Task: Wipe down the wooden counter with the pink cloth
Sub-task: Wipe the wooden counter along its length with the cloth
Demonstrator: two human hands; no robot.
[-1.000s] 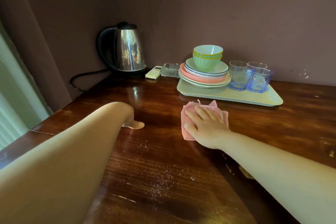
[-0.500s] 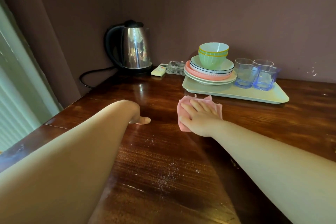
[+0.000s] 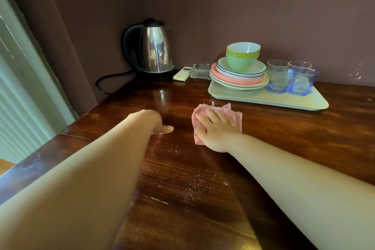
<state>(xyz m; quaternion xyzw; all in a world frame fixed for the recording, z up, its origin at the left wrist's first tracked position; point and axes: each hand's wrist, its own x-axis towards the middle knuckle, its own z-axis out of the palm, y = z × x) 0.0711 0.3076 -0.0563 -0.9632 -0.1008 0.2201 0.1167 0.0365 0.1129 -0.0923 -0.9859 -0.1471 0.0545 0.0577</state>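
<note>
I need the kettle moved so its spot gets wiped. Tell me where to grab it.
Grip the black loop handle on the kettle, coming from the left, where the handle faces. The steel body is smooth and tapered, and its cord trails left.

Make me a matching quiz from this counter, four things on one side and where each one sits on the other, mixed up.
Things:
1. pink cloth
2. green bowls
3. kettle
4. blue glasses

Places:
A. back left corner of the counter
B. on top of the stacked plates
C. under the right hand
D. right side of the tray

Pairs: 1-C, 2-B, 3-A, 4-D
</note>
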